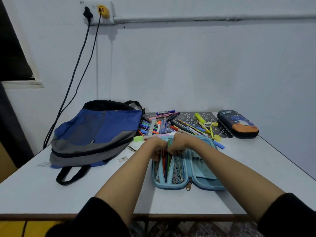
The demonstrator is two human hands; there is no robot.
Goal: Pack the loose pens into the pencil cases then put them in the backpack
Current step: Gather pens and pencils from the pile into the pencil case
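1. At six o'clock on the table (51,194), found the light blue pencil case (172,186) unzipped and spread flat, zipper pull at its near edge.
2. Saw the left hand (156,147) at the case's twelve o'clock end, fingers curled tight round the upper ends of the packed pens (165,166) in the left half, thumb tucked underneath.
3. Saw the right hand (179,144) close against it at three o'clock, fingers curled down onto the same pens next to the mesh pocket (178,170); could not tell whether that grasp also took in some mesh.
4. Noted one green pen end poking up between the two hands.
5. At twelve o'clock, just beyond the hands, found the loose pens (171,124) heaped on a patterned mat (188,115).
6. At ten o'clock, found the blue and grey backpack (95,132) lying flat, just beside the heap.
7. At two o'clock, found the dark pencil case (238,124) closed, against the mat's right edge.
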